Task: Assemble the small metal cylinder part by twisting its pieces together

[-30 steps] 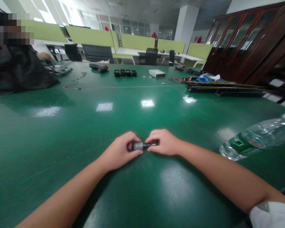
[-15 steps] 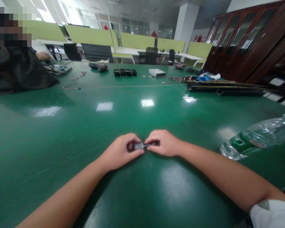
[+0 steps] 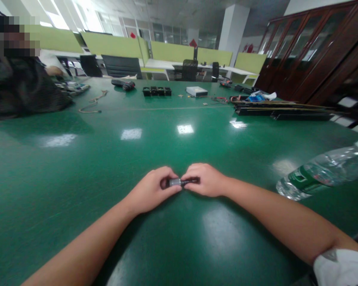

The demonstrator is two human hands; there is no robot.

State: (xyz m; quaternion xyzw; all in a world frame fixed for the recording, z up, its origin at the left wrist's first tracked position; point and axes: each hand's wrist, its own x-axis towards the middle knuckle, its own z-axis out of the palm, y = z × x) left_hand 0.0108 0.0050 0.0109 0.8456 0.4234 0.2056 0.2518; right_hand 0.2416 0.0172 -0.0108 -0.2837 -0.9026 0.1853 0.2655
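Observation:
Near the front of the green table (image 3: 167, 151), a small slim cylinder (image 3: 175, 182) lies level between my two hands. Its left part is grey and its right part dark and narrower; I cannot make out what kind of item it is. My left hand (image 3: 152, 190) pinches the grey part between thumb and fingers. Closed on the dark right end is my right hand (image 3: 207, 179). Both sets of fingertips nearly meet at the middle of the cylinder. Its two ends are partly hidden within the hands.
A clear water bottle (image 3: 313, 176) with a green label lies to the right of my right forearm. Farther off are a black block of modules (image 3: 156, 91), a white box (image 3: 197, 91), a cable (image 3: 92, 104) and dark strips (image 3: 283, 110). Another person (image 3: 24, 87) is at the left.
Nothing is taken up or let go. Both hands keep their hold on the cylinder, with only a very slight shift. The person at the left has moved a little.

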